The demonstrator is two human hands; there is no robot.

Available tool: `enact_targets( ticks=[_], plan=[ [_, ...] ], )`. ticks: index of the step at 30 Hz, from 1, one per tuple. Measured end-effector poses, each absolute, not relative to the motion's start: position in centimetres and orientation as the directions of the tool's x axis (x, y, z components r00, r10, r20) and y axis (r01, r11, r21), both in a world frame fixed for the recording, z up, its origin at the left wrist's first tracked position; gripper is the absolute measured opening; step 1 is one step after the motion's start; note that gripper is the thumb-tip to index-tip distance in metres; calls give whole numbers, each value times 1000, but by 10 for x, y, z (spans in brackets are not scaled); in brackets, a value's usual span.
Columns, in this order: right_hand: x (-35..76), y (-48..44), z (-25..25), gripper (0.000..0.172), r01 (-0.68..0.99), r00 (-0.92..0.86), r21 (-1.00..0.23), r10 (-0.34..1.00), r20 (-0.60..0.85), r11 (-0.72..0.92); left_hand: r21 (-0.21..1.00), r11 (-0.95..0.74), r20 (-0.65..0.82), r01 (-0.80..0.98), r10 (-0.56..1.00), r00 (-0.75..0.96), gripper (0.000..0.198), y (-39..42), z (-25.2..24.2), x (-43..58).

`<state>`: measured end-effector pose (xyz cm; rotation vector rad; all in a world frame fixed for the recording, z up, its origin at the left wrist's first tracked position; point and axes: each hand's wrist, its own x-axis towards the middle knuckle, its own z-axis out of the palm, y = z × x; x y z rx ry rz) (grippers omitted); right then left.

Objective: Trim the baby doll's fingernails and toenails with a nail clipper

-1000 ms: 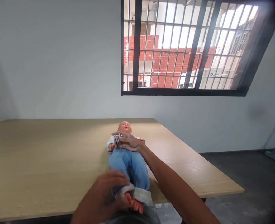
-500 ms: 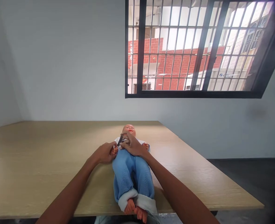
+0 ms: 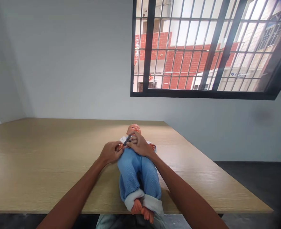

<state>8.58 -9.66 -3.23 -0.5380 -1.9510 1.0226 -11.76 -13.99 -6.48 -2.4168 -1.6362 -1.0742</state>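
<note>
A baby doll (image 3: 133, 159) in blue knit trousers with white cuffs lies on its back, head away from me, feet at the near table edge. My left hand (image 3: 110, 152) is closed around the doll's small hand (image 3: 120, 147), whose fingers show beside my thumb. Over the doll's chest, my right hand (image 3: 141, 146) grips a metal nail clipper (image 3: 127, 140) between thumb and fingers. The clipper slants, its lower end close to the doll's fingers; whether it touches them I cannot tell. The doll's other hand (image 3: 152, 146) rests free beyond my right wrist.
The doll lies on a light wood table (image 3: 59, 178), its right edge running diagonally toward me. Behind stands a pale wall (image 3: 83, 63) with a barred, dark-framed window (image 3: 202, 93). Dark floor (image 3: 250, 175) shows at the right.
The nail clipper has tilted further, and its lower end now points to the doll's fingers. My left hand has drawn the doll's hand nearer to it. The camera view has shifted slightly.
</note>
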Motion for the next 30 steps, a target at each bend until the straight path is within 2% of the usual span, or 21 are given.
enact_targets(
  ticks=[12, 20, 30],
  plan=[
    [88, -97, -27, 40, 59, -553, -734, 634, 541, 677, 360, -454, 581, 815, 792, 185, 31, -142, -64, -112],
    [90, -100, -25, 36, 92, -566, -649, 576, 590, 755, 369, -441, 604, 818, 783, 150, 27, -143, -67, -110],
    [93, -108, -15, 16, 79, -651, -481, 411, 639, 873, 353, -449, 638, 821, 757, 140, 27, -142, -71, -108]
  ],
)
